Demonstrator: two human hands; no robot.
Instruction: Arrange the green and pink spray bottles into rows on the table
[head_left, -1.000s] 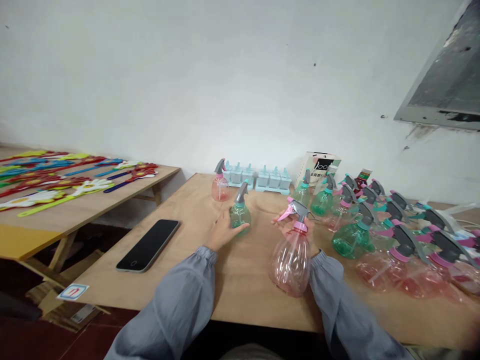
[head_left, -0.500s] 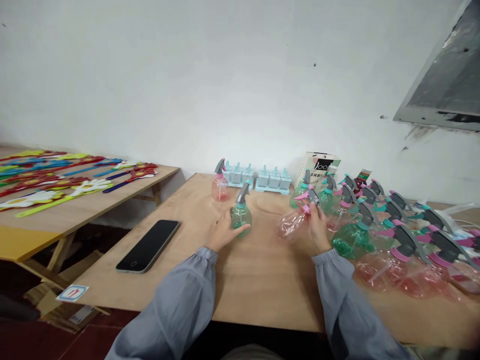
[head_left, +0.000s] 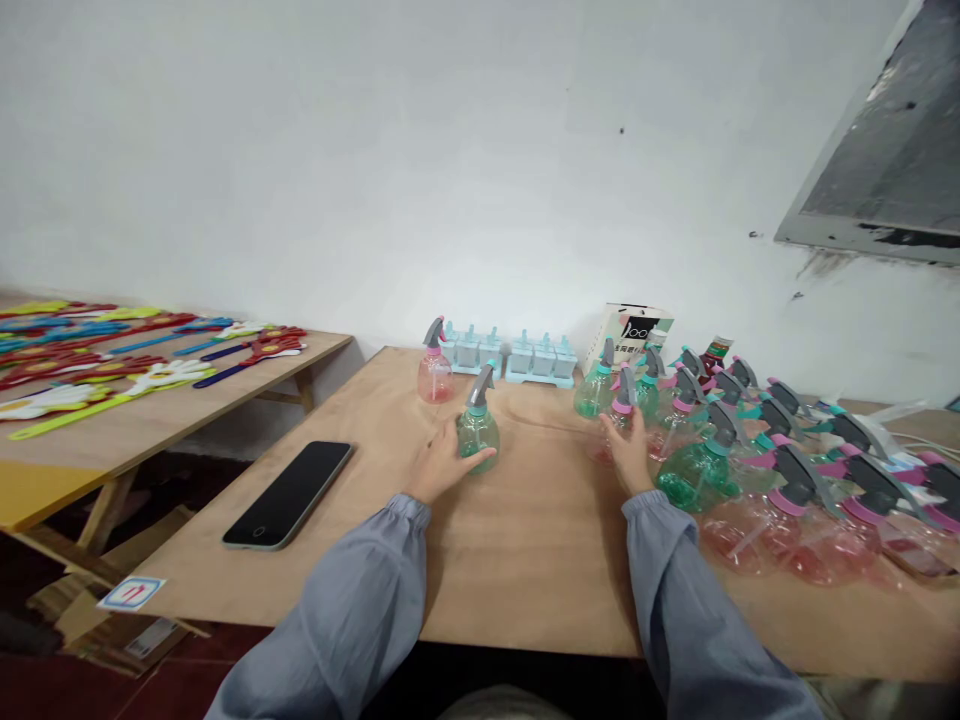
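A green spray bottle (head_left: 478,432) with a grey trigger head stands upright on the table. My left hand (head_left: 441,462) is wrapped round its left side, thumb across the front. To the right, my right hand (head_left: 632,450) grips a pink spray bottle (head_left: 601,446) near its neck. This one is also upright, its lower part partly covered by my fingers. Close behind it is another green spray bottle (head_left: 591,394). A further pink spray bottle (head_left: 436,380) stands alone at the back left.
Several pink and green spray bottles (head_left: 697,478) crowd the table's right side. Pale blue ice-pop moulds (head_left: 541,362) and a printed box (head_left: 626,335) line the wall. A phone (head_left: 289,497) lies at left. Colourful hand-shaped clappers (head_left: 169,376) cover a neighbouring table (head_left: 97,455).
The pink bottle in my right hand has gone from tilted to upright, back beside the other bottles. My left hand stays on the green bottle. The view has shifted slightly.
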